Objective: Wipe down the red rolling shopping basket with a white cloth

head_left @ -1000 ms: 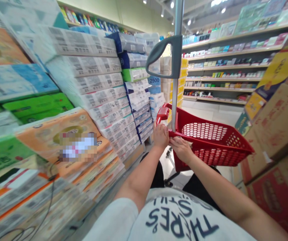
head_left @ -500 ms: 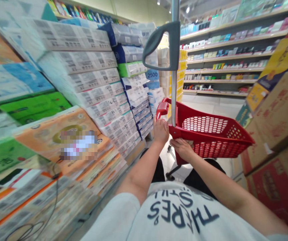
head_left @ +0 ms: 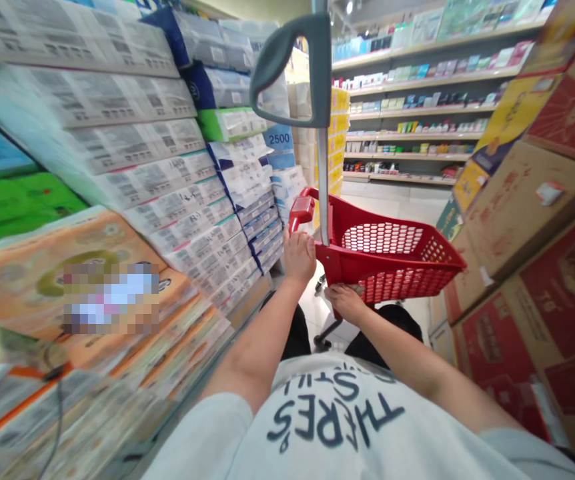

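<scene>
Red plastic cart (head_left: 392, 281) stands before the person, likely stiff and light, best gripped at its handle (head_left: 301, 210). Left hand (head_left: 299, 258) has fingers closed round the handle's near end; right hand (head_left: 347, 301) lies half-curled low beside the cart, its hold unclear.

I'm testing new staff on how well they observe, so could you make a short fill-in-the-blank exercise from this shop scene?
1. The left hand and right hand are at the near end of a shopping basket coloured ____.
2. The number on the blue pack is ____.
3. The big word on the shirt, upside down here, is ____.
4. Brown-and-red cartons are stacked on the picture's ____ side.

Missing words: red; 2500; THERE'S; right
</scene>
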A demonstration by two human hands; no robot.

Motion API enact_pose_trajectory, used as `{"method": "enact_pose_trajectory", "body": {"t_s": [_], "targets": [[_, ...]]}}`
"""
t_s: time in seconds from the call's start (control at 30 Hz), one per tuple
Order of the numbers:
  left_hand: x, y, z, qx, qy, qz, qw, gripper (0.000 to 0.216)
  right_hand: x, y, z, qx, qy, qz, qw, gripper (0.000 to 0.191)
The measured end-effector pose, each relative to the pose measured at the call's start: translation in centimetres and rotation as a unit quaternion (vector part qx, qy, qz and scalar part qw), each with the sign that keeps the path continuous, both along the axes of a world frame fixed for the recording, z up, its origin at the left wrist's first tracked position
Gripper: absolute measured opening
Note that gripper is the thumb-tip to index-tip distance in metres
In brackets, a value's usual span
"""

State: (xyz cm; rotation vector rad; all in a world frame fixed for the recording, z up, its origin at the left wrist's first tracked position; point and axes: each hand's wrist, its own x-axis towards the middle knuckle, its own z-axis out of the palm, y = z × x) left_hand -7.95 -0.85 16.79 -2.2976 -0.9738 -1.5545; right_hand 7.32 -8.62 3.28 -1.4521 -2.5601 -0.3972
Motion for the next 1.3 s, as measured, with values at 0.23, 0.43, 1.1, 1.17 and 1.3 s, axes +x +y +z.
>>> {"method": "enact_pose_trajectory", "body": {"t_s": [0.23,0.43,1.1,1.17,1.3], "targets": [[-0.1,0.2,-0.2,0.009,-0.001,-0.006,1.000,0.029,-0.2,-0.1,-0.7,0.010,0.016,-0.010,1.000,0.030],[-0.1,-0.1,-0.1,0.020,-0.002,-0.004,1.000,0.027,-0.5,-0.7,-1.1,-0.024,-0.019,-0.019,0.999,0.028],[-0.2,-0.4,-0.3,0.005,-0.004,-0.001,1.000,0.024,-0.2,-0.7,-2.9,-0.078,-0.030,-0.030,0.996,0.030],[-0.2,-0.5,-0.4,0.003,-0.005,-0.002,1.000,0.024,-0.3,-0.4,-2.2,-0.054,-0.021,-0.013,0.998,0.032],[-0.2,-0.6,-0.3,-0.003,-0.002,-0.003,1.000,0.023,-0.3,-0.1,-1.2,-0.006,-0.001,0.002,1.000,0.036]]}}
